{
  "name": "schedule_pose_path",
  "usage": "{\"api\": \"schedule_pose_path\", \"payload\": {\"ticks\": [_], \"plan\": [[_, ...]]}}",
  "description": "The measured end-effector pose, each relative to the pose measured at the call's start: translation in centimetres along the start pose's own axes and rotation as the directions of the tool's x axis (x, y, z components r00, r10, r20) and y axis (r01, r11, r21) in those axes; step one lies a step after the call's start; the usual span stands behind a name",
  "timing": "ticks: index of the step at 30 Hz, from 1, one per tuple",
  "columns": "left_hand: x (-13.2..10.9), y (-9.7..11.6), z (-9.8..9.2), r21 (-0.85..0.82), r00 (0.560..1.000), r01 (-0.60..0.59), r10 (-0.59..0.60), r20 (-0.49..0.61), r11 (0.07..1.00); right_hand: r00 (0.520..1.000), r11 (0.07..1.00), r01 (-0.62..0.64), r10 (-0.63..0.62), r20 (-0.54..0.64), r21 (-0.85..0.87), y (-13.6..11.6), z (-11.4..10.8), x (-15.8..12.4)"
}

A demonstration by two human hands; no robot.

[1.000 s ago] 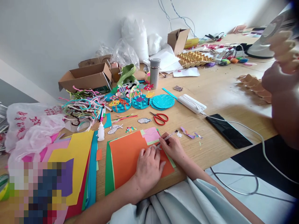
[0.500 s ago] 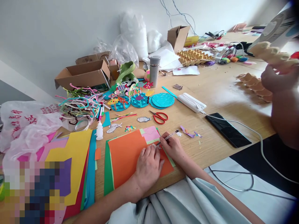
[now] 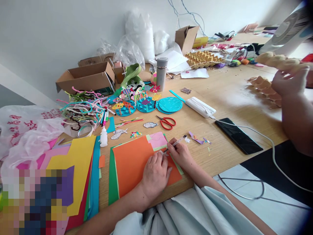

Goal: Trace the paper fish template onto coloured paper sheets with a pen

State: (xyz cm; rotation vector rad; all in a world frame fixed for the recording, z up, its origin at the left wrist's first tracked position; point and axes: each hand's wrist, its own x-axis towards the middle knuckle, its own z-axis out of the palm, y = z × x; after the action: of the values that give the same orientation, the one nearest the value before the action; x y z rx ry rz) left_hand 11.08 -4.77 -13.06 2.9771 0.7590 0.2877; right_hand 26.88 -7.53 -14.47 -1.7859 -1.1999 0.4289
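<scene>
The right hand (image 3: 180,151) gripped a pen (image 3: 180,140) at the two-o'clock edge of the orange paper (image 3: 130,160). The left hand (image 3: 156,170) lay palm-down on the paper; whether it pinched anything could not be told. Scissors (image 3: 162,119) lay beyond at one o'clock; a white bottle (image 3: 103,137) stood at ten.

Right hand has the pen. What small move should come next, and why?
Probably a short, careful stroke: the right hand grips the pen, its lower end close to the left hand, which rests on the orange sheet, seemingly steadying it. Whether the tip touches is unclear.
</scene>
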Motion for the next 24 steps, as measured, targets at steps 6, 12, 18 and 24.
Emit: {"api": "schedule_pose_path", "payload": {"ticks": [6, 12, 18, 24], "plan": [[0.0, -0.12, 0.13, -0.001, 1.0, -0.01, 0.01, 0.0, 1.0, 0.999, 0.999, -0.006, 0.005, -0.039, -0.032, -0.25, -0.11, 0.07], [0.13, -0.16, 0.23, 0.012, 1.0, -0.019, 0.019, -0.008, 1.0, 0.996, 1.0, -0.02, 0.018, -0.089, -0.019, -0.33, -0.11, 0.11], [0.04, -0.17, 0.17, 0.017, 1.0, -0.023, 0.023, -0.014, 1.0, 0.989, 0.997, -0.057, 0.049, -0.138, -0.05, -0.64, -0.24, 0.22], [-0.03, -0.2, 0.13, 0.018, 1.0, -0.024, 0.024, -0.016, 1.0, 0.985, 0.995, -0.07, 0.058, -0.164, -0.071, -0.5, -0.24, 0.15]]}}
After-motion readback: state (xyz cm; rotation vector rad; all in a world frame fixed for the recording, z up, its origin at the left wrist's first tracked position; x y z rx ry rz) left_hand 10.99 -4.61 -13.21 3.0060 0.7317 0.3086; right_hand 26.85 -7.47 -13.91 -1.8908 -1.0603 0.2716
